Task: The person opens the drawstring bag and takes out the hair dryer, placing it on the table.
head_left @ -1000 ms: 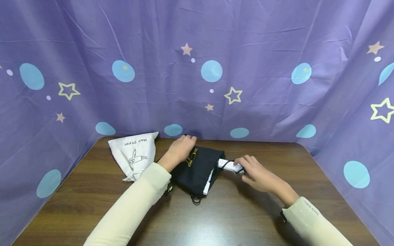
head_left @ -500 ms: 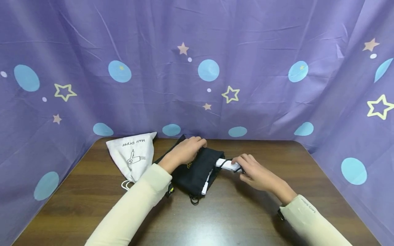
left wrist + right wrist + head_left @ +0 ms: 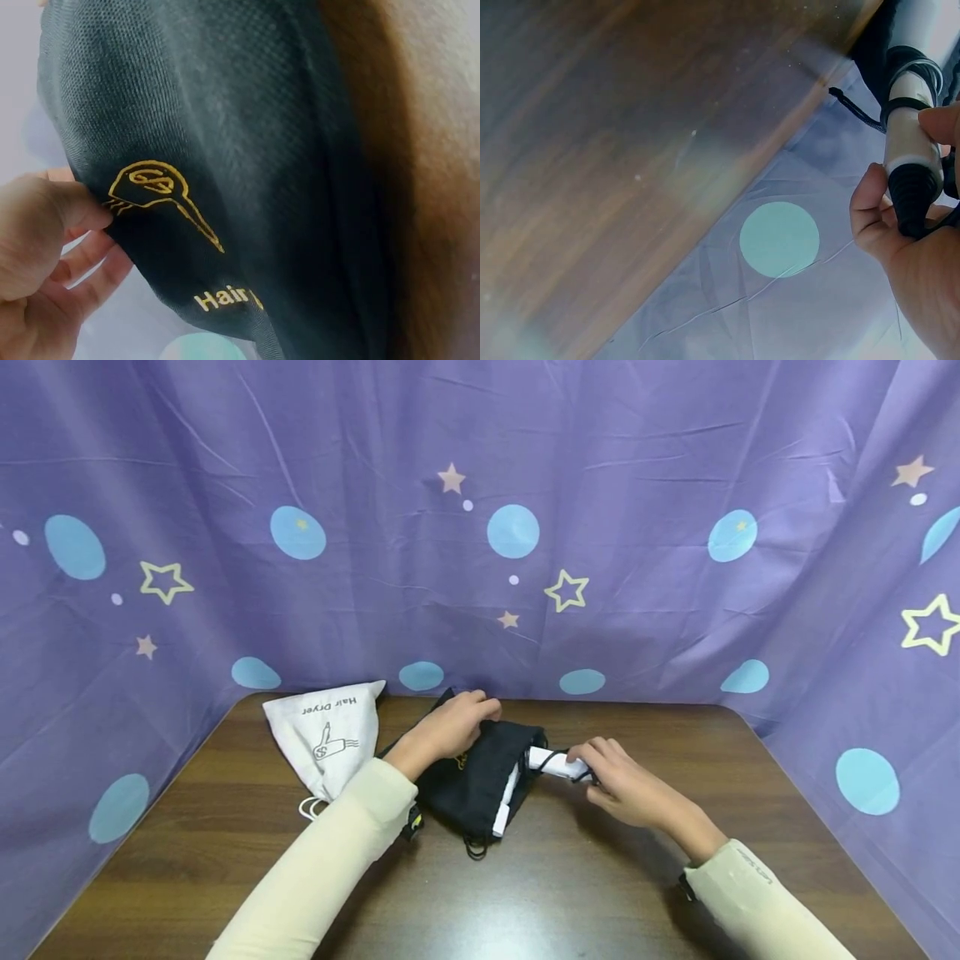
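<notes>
A black drawstring bag (image 3: 480,789) with a yellow hair dryer print lies mid-table in the head view. At its far edge my left hand (image 3: 453,727) holds the cloth; the left wrist view shows thumb and fingers (image 3: 94,281) pinching the bag's edge beside the print. Out of the bag's right end sticks the white handle of a hair dryer (image 3: 552,763), its black cord (image 3: 913,64) wound round it. My right hand (image 3: 630,787) grips that handle near its end. Most of the dryer is hidden inside the bag, though a white part (image 3: 502,820) shows at the opening.
A white drawstring bag (image 3: 345,718) printed "Hair Dryer" lies at the far left of the brown wooden table (image 3: 600,902). Purple curtain (image 3: 637,635) hangs behind the table and along both sides.
My left hand has shifted right along the black bag's far edge, uncovering its far left corner and covering more of the print. My right hand keeps its grip on the handle, nearly still.
</notes>
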`<action>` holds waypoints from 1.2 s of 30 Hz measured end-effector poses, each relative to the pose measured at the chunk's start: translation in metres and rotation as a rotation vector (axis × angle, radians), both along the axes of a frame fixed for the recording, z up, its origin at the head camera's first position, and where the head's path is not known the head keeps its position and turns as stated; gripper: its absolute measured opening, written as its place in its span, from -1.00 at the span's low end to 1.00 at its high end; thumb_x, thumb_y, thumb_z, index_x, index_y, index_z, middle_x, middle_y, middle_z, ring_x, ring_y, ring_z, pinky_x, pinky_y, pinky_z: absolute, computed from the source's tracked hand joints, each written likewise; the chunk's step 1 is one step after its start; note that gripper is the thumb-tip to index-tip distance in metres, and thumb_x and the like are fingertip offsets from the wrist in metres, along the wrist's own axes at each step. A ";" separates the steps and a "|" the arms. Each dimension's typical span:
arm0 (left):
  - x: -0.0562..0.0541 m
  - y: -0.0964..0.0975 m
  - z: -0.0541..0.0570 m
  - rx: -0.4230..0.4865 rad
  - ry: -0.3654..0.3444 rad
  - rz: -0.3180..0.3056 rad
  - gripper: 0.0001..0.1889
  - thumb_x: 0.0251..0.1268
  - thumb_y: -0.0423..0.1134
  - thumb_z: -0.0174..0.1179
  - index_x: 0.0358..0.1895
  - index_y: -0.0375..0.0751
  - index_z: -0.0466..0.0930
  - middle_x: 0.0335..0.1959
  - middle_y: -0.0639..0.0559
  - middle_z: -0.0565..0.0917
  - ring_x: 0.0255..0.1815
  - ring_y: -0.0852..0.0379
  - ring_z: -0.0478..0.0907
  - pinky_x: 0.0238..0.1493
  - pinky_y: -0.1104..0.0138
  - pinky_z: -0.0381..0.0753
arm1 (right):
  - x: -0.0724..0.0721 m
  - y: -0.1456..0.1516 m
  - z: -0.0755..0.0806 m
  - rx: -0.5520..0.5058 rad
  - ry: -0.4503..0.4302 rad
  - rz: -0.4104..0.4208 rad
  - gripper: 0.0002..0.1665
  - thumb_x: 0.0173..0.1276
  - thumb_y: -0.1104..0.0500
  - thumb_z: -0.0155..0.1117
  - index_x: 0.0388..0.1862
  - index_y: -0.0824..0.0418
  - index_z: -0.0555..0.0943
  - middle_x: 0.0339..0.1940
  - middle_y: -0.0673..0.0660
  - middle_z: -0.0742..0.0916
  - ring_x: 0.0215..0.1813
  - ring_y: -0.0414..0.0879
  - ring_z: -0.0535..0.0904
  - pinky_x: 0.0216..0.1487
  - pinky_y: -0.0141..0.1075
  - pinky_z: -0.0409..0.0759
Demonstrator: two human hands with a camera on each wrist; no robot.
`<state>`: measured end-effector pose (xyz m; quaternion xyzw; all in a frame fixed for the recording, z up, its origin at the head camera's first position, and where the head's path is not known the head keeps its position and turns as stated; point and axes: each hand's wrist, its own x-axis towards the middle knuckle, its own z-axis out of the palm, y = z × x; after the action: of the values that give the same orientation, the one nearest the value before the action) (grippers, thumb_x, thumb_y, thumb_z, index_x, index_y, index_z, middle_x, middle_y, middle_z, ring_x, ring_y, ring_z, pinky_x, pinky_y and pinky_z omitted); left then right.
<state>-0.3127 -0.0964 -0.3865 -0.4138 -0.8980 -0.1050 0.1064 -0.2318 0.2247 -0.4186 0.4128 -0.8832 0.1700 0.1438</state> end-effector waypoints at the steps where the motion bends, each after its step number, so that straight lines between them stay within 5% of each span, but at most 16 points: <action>1: 0.000 -0.001 -0.001 0.008 -0.001 0.002 -0.64 0.26 -0.62 0.16 0.03 -0.16 0.60 -0.08 -0.09 0.62 -0.04 -0.06 0.60 0.04 0.13 0.60 | 0.000 0.001 0.000 0.003 -0.002 -0.004 -0.48 0.23 0.38 0.28 0.19 0.17 0.48 0.01 0.02 0.54 -0.02 -0.12 0.38 -0.06 -0.18 0.44; 15: -0.002 -0.007 -0.007 0.052 0.003 0.093 -0.69 0.21 -0.62 0.19 -0.06 -0.19 0.58 -0.19 -0.11 0.60 -0.13 -0.08 0.58 -0.03 0.06 0.58 | 0.003 0.011 0.000 0.008 0.059 0.004 -0.44 0.19 0.37 0.29 0.20 0.20 0.47 0.00 0.03 0.54 -0.03 -0.09 0.39 -0.05 -0.15 0.44; 30: 0.002 0.001 -0.008 -0.014 0.015 0.240 -0.71 0.18 -0.59 0.21 -0.08 -0.22 0.55 -0.21 -0.14 0.58 -0.12 -0.18 0.60 -0.08 0.06 0.60 | 0.004 0.015 0.009 0.040 0.033 -0.017 -0.43 0.20 0.42 0.34 0.20 0.18 0.47 0.03 0.03 0.53 0.02 -0.08 0.38 -0.04 -0.15 0.47; 36: 0.003 0.005 -0.002 0.041 -0.121 0.101 -0.55 0.28 -0.53 0.13 0.21 -0.12 0.53 0.13 -0.04 0.58 0.18 -0.03 0.51 0.23 0.10 0.49 | 0.004 0.011 0.010 0.038 0.052 0.009 -0.45 0.20 0.40 0.31 0.19 0.19 0.48 0.02 0.02 0.53 0.01 -0.10 0.37 -0.05 -0.18 0.46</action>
<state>-0.3097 -0.0913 -0.3888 -0.3585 -0.9202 -0.1426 0.0657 -0.2283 0.2360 -0.4088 0.4237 -0.8803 0.1431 0.1582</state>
